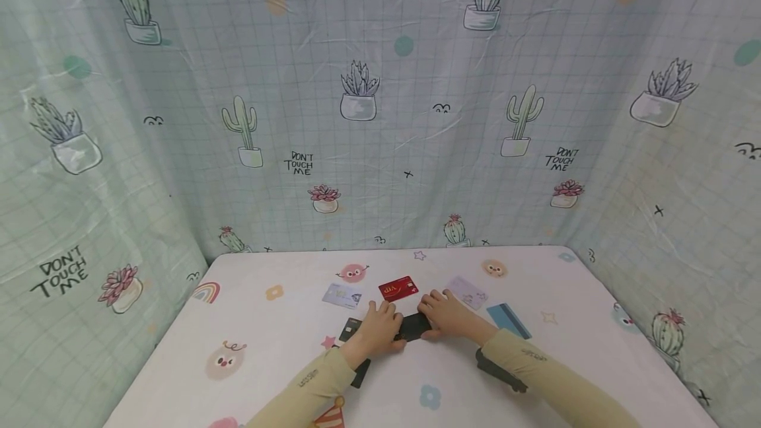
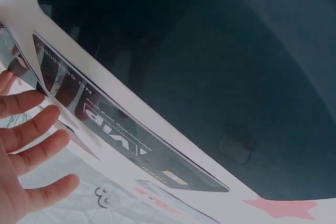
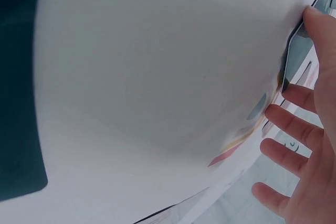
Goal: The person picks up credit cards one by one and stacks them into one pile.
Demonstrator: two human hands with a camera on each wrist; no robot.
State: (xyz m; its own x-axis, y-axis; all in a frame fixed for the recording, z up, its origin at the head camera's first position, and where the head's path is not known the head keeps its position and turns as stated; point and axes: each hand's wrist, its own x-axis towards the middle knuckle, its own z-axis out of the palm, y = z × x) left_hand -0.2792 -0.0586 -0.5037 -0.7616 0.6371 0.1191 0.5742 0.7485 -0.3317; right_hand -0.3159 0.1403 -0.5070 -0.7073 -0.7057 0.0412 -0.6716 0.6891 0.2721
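Note:
My left hand and right hand come together over the middle of the table, with a black card held between them. The left thumb and fingers pinch its left end. At the right end, my right thumb and index finger hold it by the edges; the other fingers are spread. A black VIP card lies flat by my left wrist, partly covered in the head view. Close below the left wrist camera is a large dark flat piece, partly hidden by the forearm in the head view.
Around the hands lie a pale blue-white card, a red VIP card, a pale purple card and a blue striped card. A dark green object sits partly under the right sleeve. Patterned curtains enclose the table.

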